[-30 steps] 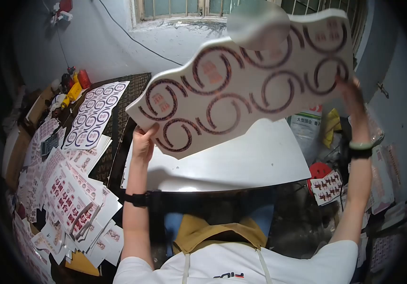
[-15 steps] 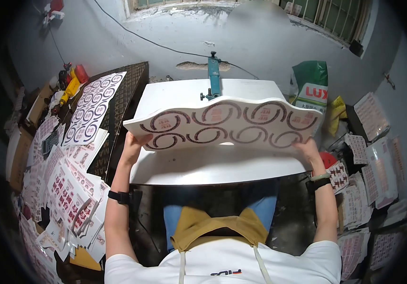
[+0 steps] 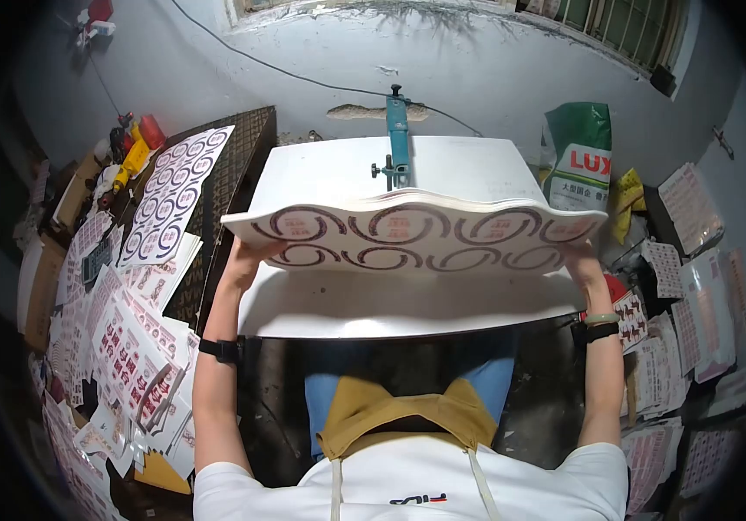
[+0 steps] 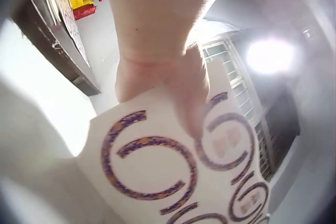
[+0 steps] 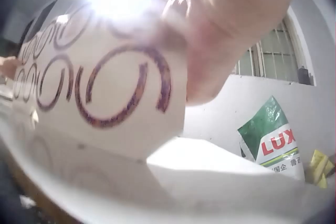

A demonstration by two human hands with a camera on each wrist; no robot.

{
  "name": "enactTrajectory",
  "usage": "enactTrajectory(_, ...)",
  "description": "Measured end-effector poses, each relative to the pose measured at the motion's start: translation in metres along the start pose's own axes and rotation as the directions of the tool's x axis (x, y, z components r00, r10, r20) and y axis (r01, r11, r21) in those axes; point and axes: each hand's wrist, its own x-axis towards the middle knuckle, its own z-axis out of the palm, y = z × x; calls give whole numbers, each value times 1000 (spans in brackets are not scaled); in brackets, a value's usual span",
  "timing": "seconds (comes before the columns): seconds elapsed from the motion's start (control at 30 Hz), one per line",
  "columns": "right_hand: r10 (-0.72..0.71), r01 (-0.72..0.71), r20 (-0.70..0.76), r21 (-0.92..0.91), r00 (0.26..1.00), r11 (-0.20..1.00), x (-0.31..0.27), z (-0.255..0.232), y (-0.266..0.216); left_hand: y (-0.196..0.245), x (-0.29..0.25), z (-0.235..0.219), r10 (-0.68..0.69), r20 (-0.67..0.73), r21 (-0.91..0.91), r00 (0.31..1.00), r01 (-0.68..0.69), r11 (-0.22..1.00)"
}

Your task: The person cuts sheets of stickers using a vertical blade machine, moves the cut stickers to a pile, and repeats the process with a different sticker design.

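A stack of large white printed sheets (image 3: 390, 243), wavy along its top edge, stands upright over the white table (image 3: 338, 313). Rings of dark patterned arcs with small pink print cover its near face. My left hand (image 3: 247, 263) grips the stack's left end, the thumb lying on the printed face in the left wrist view. At the right end my right hand (image 3: 583, 263) pinches the sheets between thumb and fingers. In the right wrist view the stack's lower edge (image 5: 121, 153) is right at the glossy tabletop. The fingers behind the sheets are hidden.
Behind the stack, a teal clamp-like tool (image 3: 397, 143) sits on the table's far part. Beyond the right corner stands a green and white bag (image 3: 579, 156). Printed sheets lie in loose piles (image 3: 130, 347) at the left; more printed stacks (image 3: 707, 313) are on the right.
The stack has come down from a raised, tilted hold to a level position at the table, both hands lowering with it. Over the last half second it has shifted only slightly.
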Motion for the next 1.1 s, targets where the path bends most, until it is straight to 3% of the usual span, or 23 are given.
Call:
enactTrajectory(0.1, 90, -88, -56, 40, 994, 995, -5, 6, -9, -2, 7, -3, -40, 20, 21, 999, 40, 999)
enactTrajectory(0.23, 106, -104, 40, -57, 994, 993, 3, -10, 3, 0, 8, -5, -74, 41, 30, 996, 73, 997)
enactTrajectory(0.37, 109, -104, 55, -74, 993, 992, 1, -8, -3, 7, 12, -7, -64, 62, 38, 996, 61, 997)
enactTrajectory(0.5, 41, -46, -30, -193, 999, 980, -3, -4, 5, -3, 15, -6, 3, 49, 45, 999, -6, 999)
enactTrajectory(0.63, 73, -79, -31, -247, 997, 966, -3, -4, 0, -13, 16, -15, -84, 56, 16, 995, 83, 996)
enactTrajectory(0.73, 78, -83, -37, -169, 996, 982, -2, -3, 3, -14, 14, -17, -94, 78, 1, 992, 94, 996)
enactTrajectory(0.87, 128, -125, 5, -175, 992, 977, 1, -12, 8, -17, 14, -17, -109, 70, 24, 992, 108, 994)
enactTrajectory(1.1, 85, -84, -3, -208, 996, 975, 0, -4, 2, -17, 12, -11, -92, 52, 63, 994, 88, 994)
